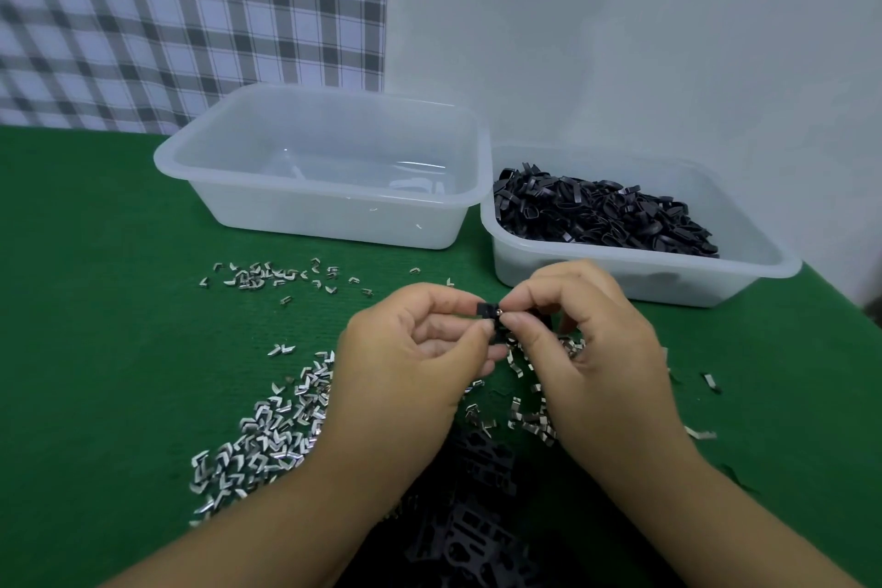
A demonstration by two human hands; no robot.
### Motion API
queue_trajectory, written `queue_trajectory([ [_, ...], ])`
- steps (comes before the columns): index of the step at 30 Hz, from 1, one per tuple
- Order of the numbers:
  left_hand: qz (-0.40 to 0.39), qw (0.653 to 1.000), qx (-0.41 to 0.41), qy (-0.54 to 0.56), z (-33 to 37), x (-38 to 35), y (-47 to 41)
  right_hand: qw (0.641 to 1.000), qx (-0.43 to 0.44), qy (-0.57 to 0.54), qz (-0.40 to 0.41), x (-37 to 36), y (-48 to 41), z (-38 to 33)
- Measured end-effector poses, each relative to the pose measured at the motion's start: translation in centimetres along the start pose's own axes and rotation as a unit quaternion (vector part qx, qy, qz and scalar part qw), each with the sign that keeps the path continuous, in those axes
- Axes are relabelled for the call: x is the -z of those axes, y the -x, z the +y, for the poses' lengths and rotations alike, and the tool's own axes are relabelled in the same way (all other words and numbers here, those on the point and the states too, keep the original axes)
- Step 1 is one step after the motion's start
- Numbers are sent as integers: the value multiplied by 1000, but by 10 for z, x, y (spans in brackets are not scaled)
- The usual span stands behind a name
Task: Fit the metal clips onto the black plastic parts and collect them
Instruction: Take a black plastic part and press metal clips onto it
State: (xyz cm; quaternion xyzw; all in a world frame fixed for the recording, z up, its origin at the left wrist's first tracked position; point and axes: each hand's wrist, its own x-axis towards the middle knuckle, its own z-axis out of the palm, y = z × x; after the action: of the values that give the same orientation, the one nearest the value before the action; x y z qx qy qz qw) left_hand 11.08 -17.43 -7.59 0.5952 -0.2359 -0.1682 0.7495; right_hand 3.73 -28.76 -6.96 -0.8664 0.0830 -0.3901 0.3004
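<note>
A: What is at risk nearest the body?

B: A pile of black moulded pieces (470,511) is seen between the forearms. A heap of loose clips (267,439) is spread just beside the left wrist on the green cover (95,325). The heap could be scattered if a forearm were dragged through it.

A: And at the hands?

B: A black plastic part (487,311) is pinched between thumb and forefinger of the left hand (410,349). A metal clip (500,310), of which only a glint is seen, is pinched against it by the right hand (577,334). If the clip were pressed on askew, it could be bent, or sprung from the fingertips and lost among the loose ones beneath. Whether it has been seated cannot be told, since the joint is hidden by the fingertips.

A: Farther off?

B: More scattered clips (267,277) are strewn beyond the hands, near the translucent tub (191,158). Just beside it, the second tub (644,282) is filled with black parts (606,215). Were a fitted piece dropped there, it would probably be mixed with unfitted stock. Which tub is meant for collecting cannot be told.
</note>
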Motion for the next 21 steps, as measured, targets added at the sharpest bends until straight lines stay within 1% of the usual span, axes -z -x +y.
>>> queue_trajectory([
  [5, -5, 1000, 1, 8, 0, 1, 1, 1000, 11, 15, 9, -1, 0, 1],
  [10, -8, 1000, -16, -14, 0, 1, 1, 1000, 10, 16, 1, 2, -1, 2],
  [13, -3, 999, -25, -24, 0, 1, 1, 999, 22, 28, 9, 2, -1, 2],
  [18, -2, 1000, -8, -2, 0, 0, 1, 998, 42, 51, 11, 3, -1, 3],
  [21, -6, 1000, -20, -18, -1, 0, 1, 995, 62, 79, 6, 5, -1, 4],
])
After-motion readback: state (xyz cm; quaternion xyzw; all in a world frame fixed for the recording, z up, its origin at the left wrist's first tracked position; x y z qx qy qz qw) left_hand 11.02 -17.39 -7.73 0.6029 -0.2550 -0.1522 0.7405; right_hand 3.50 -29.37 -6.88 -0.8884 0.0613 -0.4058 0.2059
